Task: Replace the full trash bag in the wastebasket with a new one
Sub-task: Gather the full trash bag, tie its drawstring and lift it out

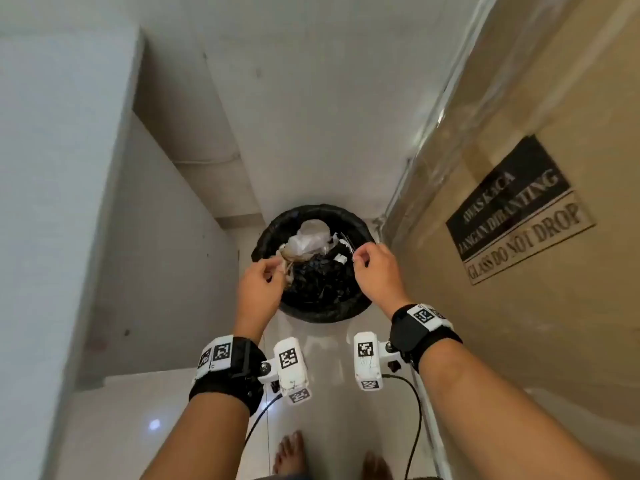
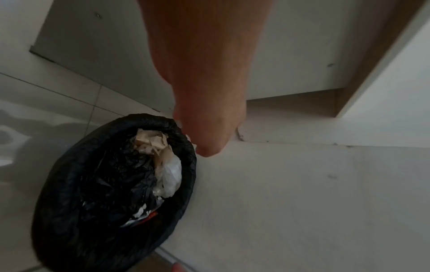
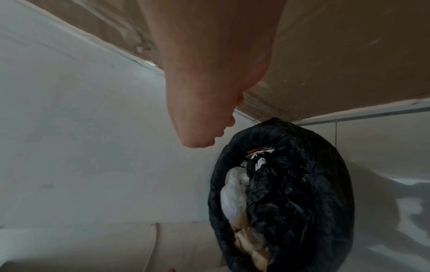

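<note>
A round wastebasket lined with a black trash bag [image 1: 311, 211] stands on the floor in a narrow corner. It is filled with crumpled black plastic, a clear plastic wad [image 1: 310, 237] and brown paper [image 1: 287, 258]. My left hand [image 1: 273, 268] hovers over the left side of the rim with its fingers loosely curled. My right hand [image 1: 360, 256] hovers over the right side, curled the same way. In the wrist views the left hand [image 2: 204, 128] and the right hand [image 3: 202, 128] sit above the bag [image 2: 69, 174] [image 3: 325, 184], and I see nothing between the fingers.
A tall cardboard box [image 1: 519, 216], wrapped in clear film and labelled "GLASS DO NOT DROP", stands close on the right. A white cabinet side [image 1: 52, 202] closes in on the left, with a white wall behind. Glossy floor tiles [image 1: 322, 344] and my bare feet [image 1: 289, 452] lie in front.
</note>
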